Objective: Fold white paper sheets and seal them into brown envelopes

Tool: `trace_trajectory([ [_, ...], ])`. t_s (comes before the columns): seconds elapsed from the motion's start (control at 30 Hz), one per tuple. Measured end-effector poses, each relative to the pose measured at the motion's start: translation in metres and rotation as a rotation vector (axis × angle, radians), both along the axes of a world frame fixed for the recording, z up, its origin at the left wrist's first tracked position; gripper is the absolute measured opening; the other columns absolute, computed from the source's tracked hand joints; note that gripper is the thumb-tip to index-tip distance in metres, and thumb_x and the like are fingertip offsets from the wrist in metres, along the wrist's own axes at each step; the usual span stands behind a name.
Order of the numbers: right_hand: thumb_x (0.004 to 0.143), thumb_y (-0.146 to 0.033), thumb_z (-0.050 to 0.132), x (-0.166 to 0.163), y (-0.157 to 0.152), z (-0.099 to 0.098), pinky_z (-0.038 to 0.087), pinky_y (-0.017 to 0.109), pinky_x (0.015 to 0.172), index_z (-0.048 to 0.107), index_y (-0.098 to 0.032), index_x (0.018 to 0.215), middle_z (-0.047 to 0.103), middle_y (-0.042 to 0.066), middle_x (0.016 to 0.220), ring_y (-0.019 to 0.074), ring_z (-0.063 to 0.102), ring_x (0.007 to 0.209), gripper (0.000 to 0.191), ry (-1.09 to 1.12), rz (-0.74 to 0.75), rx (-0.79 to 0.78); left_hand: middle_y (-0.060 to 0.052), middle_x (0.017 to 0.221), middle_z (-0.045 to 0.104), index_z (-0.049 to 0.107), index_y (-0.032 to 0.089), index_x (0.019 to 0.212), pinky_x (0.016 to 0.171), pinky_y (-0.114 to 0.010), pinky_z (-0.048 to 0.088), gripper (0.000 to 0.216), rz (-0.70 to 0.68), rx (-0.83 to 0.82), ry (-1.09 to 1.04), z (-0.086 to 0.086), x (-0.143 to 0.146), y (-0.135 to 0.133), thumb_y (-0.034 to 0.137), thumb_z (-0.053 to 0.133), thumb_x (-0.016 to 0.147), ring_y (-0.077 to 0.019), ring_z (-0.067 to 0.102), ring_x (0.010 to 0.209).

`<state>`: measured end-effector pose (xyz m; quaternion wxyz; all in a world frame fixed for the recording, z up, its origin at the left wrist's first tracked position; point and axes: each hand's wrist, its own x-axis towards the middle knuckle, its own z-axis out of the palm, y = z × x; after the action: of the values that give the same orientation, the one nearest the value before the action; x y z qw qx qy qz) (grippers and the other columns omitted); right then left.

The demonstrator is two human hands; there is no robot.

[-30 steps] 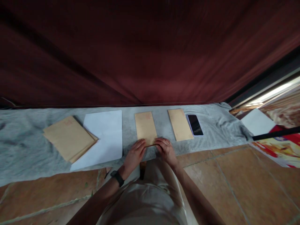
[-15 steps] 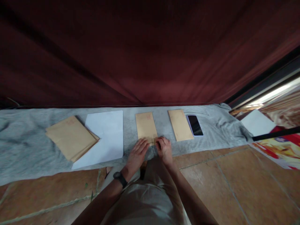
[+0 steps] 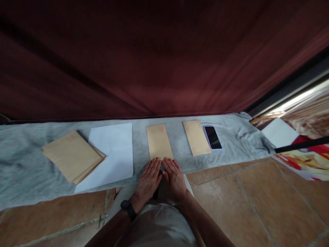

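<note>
A tan paper envelope (image 3: pixel 159 140) lies flat on the grey cloth (image 3: pixel 140 144) right in front of me. My left hand (image 3: pixel 149 178) rests with outstretched fingers on the left part of its near edge. Beside it, my right hand (image 3: pixel 174 176) lies flat too, fingertips on the right part of that same edge. Both hands hide the near end of the envelope. Another tan envelope (image 3: pixel 196 137) lies to the right, close to a phone (image 3: pixel 212 138) with a dark screen. On the left, a stack of tan envelopes (image 3: pixel 73 154) partly covers white paper (image 3: pixel 115 151).
A dark red curtain (image 3: pixel 154 68) hangs behind the cloth-covered strip. Brown floor tiles (image 3: pixel 226 195) lie on the near side. At the far right are a white sheet (image 3: pixel 280 132), a dark bar (image 3: pixel 303 145) and a colourful printed sheet (image 3: pixel 308 161).
My right hand has gone from curled fingers at the envelope's near right corner to lying flat on its near edge. My left fingers have shifted slightly nearer to me. The view has moved slightly.
</note>
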<state>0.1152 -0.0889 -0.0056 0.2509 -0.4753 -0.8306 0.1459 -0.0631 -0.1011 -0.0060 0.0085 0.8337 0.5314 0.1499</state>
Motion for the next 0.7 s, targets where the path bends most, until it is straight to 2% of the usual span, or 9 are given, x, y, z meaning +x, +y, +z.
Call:
trace_trajectory([
  [0.13,0.105,-0.025,0.043,0.006,0.004,0.001,0.038,0.051,0.121,0.039,-0.022,0.156,0.051,0.010,0.155,0.0244,0.046,0.144,0.051,-0.020,-0.024,0.000,-0.015,0.156,0.048,0.041,0.012,0.154,0.121,-0.047,0.038,0.058,0.035,0.020,-0.018,-0.002,-0.005,-0.006,0.036,0.045,0.102,-0.0280,0.044,0.146],
  [0.37,0.105,-0.024,0.046,0.015,0.008,0.001,0.036,0.051,0.122,0.043,-0.020,0.154,0.054,0.009,0.152,0.0242,0.048,0.143,0.050,-0.050,-0.094,0.038,-0.015,0.155,0.049,0.044,0.011,0.153,0.121,-0.047,0.037,0.058,0.061,0.028,-0.015,0.001,-0.014,-0.012,0.039,0.045,0.102,-0.0287,0.045,0.146],
  [0.47,0.103,-0.025,0.047,0.006,0.005,0.004,0.035,0.049,0.122,0.044,-0.017,0.154,0.053,0.011,0.152,0.0248,0.044,0.145,0.051,-0.097,-0.117,0.036,-0.017,0.154,0.050,0.049,0.009,0.150,0.122,-0.047,0.035,0.056,0.064,0.023,0.010,-0.001,-0.013,-0.011,0.038,0.043,0.102,-0.0297,0.045,0.145],
  [0.53,0.103,-0.026,0.049,-0.004,0.003,0.004,0.036,0.047,0.122,0.044,-0.017,0.154,0.051,0.011,0.154,0.0245,0.043,0.145,0.052,-0.112,-0.050,0.031,-0.018,0.153,0.051,0.052,0.006,0.146,0.121,-0.047,0.036,0.054,0.074,0.020,0.002,-0.005,-0.012,-0.010,0.035,0.040,0.102,-0.0305,0.046,0.144],
  [0.6,0.102,-0.030,0.050,-0.011,0.002,0.004,0.035,0.047,0.122,0.043,-0.019,0.154,0.049,0.009,0.156,0.0249,0.042,0.146,0.053,-0.114,0.006,0.029,-0.019,0.150,0.054,0.056,0.005,0.143,0.118,-0.046,0.040,0.052,0.086,0.006,-0.045,-0.009,-0.013,-0.007,0.030,0.036,0.102,-0.0302,0.050,0.142],
  [0.7,0.103,-0.035,0.052,-0.016,0.002,0.002,0.034,0.047,0.122,0.045,-0.024,0.154,0.049,0.007,0.156,0.0250,0.042,0.145,0.053,-0.110,-0.026,0.028,-0.017,0.148,0.058,0.062,0.011,0.136,0.113,-0.046,0.046,0.047,0.111,-0.068,-0.194,-0.012,-0.016,0.004,0.028,0.037,0.100,-0.0290,0.055,0.136],
])
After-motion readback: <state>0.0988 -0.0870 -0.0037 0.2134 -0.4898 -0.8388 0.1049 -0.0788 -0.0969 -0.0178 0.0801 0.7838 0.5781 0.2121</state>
